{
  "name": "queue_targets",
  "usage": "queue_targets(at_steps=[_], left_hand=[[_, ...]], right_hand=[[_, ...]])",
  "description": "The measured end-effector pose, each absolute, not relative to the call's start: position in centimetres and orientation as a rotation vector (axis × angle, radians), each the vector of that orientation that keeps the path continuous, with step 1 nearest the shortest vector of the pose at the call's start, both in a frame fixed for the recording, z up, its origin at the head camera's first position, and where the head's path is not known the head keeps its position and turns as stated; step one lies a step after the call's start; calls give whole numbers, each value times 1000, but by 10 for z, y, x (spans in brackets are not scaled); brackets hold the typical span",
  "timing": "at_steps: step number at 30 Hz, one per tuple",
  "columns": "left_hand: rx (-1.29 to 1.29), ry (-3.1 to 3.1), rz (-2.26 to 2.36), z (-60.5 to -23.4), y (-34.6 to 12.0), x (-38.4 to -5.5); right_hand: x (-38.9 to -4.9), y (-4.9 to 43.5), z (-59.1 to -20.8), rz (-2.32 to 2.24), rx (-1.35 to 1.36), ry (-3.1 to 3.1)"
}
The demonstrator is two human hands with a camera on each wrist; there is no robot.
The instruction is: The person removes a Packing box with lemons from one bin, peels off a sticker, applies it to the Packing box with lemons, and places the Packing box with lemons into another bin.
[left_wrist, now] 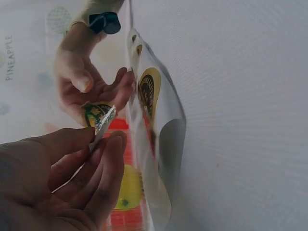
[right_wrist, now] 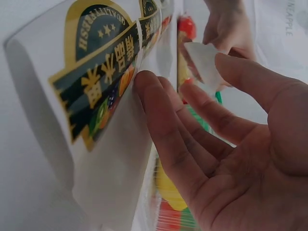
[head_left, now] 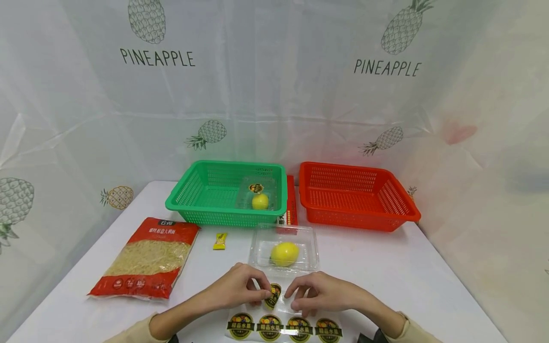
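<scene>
Sticker sheet (head_left: 270, 327) midway between side edges of a white table (head_left: 411, 276).
Left hand (head_left: 238, 287) pinches one fruit sticker (head_left: 275, 297); right hand (head_left: 324, 291) curves loosely, fingers parted.

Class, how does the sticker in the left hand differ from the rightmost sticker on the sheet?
The held sticker is pinched by the left hand and raised off the sheet; the rightmost sticker lies on the sheet. In the head view, the held sticker looks narrow and slanted; the rightmost sticker shows its full width. Both are dark with gold edging.
</scene>
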State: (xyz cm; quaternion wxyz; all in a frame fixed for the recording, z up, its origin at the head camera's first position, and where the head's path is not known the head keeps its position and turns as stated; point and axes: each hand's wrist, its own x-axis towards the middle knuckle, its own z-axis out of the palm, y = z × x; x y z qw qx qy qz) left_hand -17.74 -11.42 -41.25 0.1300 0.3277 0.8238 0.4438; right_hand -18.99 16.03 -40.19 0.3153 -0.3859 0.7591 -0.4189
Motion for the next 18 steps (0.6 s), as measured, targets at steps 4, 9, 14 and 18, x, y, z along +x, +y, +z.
queue_targets(at_steps=[4,9,14,18], left_hand=[[958,2363,1357,-413,-115,-176],[954,2301,1446,-413,-113,-175],[969,2322,1462,-411,-109,-176],[1000,2342,1460,-407,-105,-180]], right_hand=[[-188,160,-404,-1116,-977,2008],[-187,159,-403,-1144,-995,1996],[-185,156,-393,-1187,-998,2072],[-183,152,-383,-1231,-977,2159]])
